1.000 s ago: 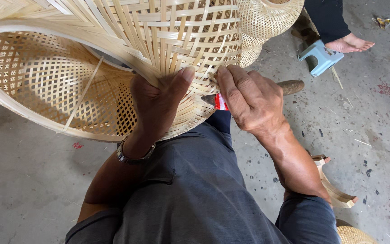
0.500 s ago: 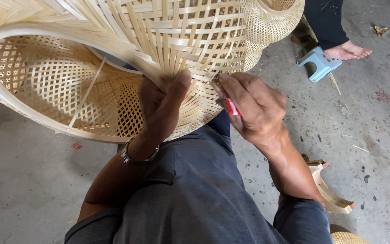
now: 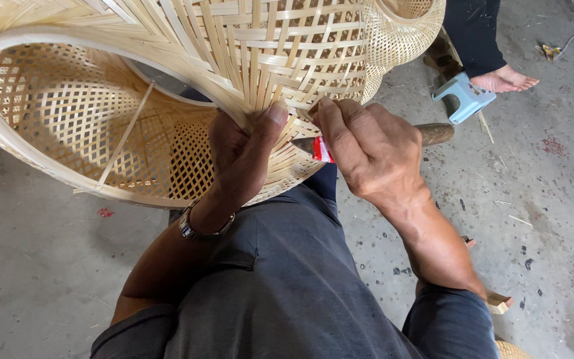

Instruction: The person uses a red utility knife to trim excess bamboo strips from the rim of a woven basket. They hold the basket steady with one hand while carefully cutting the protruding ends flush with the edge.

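Centrally, the woven bamboo basket (image 3: 167,100) rests over the person's lap; left hand (image 3: 240,149) pinches its strips, right hand (image 3: 373,149) is clenched round a knife (image 3: 433,133). Likely light, springy, splintery; best gripped at the rim.
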